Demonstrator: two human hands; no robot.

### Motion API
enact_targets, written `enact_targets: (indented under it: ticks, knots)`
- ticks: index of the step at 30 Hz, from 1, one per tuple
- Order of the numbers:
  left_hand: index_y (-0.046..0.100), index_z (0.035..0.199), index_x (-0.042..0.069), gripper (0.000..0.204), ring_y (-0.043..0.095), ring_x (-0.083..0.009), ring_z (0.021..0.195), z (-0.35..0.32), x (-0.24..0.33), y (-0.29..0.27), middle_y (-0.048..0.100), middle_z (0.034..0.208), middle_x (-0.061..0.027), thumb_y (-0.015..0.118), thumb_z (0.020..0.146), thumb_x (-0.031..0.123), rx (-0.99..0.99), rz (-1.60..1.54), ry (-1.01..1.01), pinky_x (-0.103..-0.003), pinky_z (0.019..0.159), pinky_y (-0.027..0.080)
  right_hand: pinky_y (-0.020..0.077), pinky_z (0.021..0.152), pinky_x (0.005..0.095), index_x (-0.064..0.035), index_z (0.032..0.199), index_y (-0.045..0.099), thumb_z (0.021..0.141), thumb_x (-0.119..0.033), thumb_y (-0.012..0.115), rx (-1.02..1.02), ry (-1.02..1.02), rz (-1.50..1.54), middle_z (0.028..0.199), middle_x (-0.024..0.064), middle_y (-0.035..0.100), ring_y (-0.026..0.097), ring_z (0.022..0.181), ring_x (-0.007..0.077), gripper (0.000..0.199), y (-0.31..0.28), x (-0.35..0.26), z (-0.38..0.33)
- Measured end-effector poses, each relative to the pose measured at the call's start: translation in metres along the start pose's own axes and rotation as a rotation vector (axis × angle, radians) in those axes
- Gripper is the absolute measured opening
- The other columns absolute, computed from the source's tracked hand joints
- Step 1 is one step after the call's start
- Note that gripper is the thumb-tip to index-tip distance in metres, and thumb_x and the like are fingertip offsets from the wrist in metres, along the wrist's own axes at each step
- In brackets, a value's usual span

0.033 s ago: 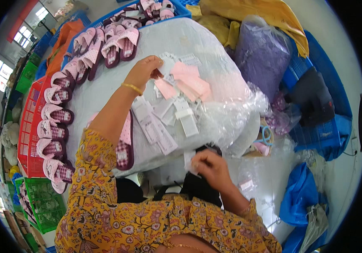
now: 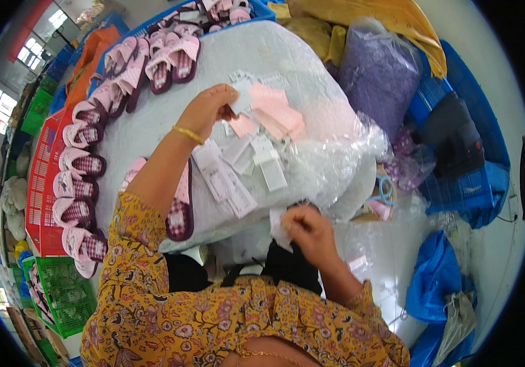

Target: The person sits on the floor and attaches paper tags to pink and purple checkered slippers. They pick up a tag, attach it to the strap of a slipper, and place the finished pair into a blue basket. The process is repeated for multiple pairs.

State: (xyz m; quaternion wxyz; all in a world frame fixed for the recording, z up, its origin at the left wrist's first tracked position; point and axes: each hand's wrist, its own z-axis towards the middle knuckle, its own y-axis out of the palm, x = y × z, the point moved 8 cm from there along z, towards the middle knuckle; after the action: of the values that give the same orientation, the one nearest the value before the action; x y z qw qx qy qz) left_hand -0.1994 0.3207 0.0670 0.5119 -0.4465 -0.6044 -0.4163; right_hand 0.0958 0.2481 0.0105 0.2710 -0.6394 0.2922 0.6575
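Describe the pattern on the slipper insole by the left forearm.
The insole shows plum and pale checks, head view.

Slippers (image 2: 70,162) up front: soft pink cloth, matt; insoles (image 2: 95,165) checked cloth, dull too. White cards (image 2: 211,168) now, smooth paper; pink cards (image 2: 278,116) beside, flat finish. Held slip (image 2: 279,231) thin, paper or film, cannot tell. And table cover (image 2: 308,67): clear plastic, crinkled, flashing glossy at right! Purple bundle (image 2: 378,73) in shiny film. Bracelet (image 2: 188,133) gleaming, gold-coloured metal. Shirt (image 2: 226,318), printed cloth, matt. Red crate (image 2: 45,214), green crate (image 2: 70,300): hard latticed plastic. Floor (image 2: 385,300) smooth, glossy, catching light.
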Motion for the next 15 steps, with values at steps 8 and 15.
enact_targets:
  ticks: [8,15]
  knots:
    - [0.059,0.098,0.003,0.019,0.058,-0.0134,0.080,-0.137,-0.060,0.104,0.062,0.089,-0.0044,0.055,0.095,0.021,-0.283,-0.306,-0.215,-0.028,0.075,0.047,0.0461,0.068,0.0219,-0.0014,0.099,0.068,0.087,-0.002,0.067,0.164,-0.147,0.026,0.089,0.0008,0.064,0.056,0.076,0.0063,0.013,0.004,-0.027,0.017]
    - [0.059,0.099,0.002,0.019,0.058,-0.0142,0.079,-0.158,-0.075,0.113,0.062,0.089,-0.0056,0.055,0.096,0.021,-0.277,-0.392,-0.256,-0.028,0.074,0.046,0.0452,0.067,0.0215,-0.0019,0.098,0.068,0.086,0.001,0.067,0.149,-0.153,0.019,0.089,0.0003,0.064,0.056,0.076,0.0061,0.013,0.013,-0.024,-0.001]
